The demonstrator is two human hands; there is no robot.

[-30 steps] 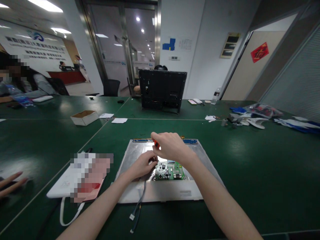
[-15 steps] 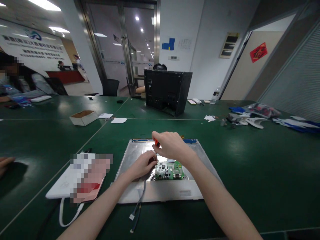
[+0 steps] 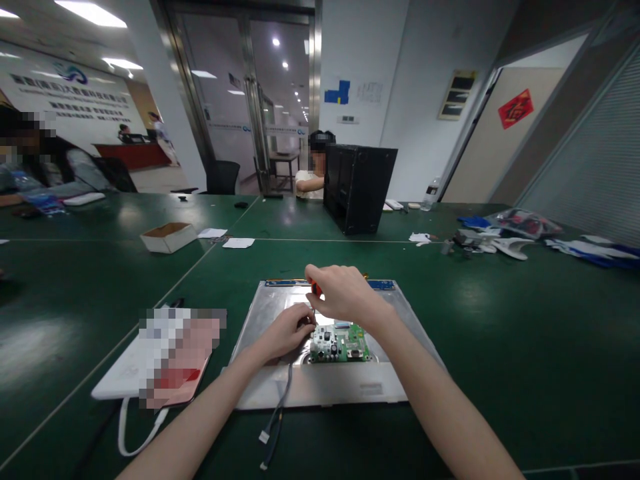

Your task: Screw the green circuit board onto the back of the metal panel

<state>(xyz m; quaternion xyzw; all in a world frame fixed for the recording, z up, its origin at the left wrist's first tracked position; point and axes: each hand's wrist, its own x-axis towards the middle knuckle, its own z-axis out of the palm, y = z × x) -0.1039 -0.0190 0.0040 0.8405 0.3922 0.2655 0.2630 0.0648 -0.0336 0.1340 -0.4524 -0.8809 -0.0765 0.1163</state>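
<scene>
A silver metal panel (image 3: 340,387) lies flat on the green table, with a green circuit board (image 3: 345,343) on its middle. My right hand (image 3: 345,290) is closed round an orange-and-black screwdriver (image 3: 316,289), held upright over the board's upper left corner. Beside its tip, the fingers of my left hand (image 3: 293,328) are pinched at the board's left edge; what they hold, if anything, is hidden. Dark cables with white plugs (image 3: 264,437) hang off the panel's near edge. A blue strip (image 3: 285,283) runs along the far edge.
To the left lie a white device (image 3: 123,367) and a pink phone (image 3: 200,360) with a white cable. Farther off stand an open box (image 3: 169,237) and a black casing (image 3: 361,190) with a person behind it. Bags and white parts (image 3: 510,245) lie at the right.
The black casing across the table has turned and shifted right, showing more of the person behind it. The other person's hand at the left edge has nearly left view. My hands have hardly moved.
</scene>
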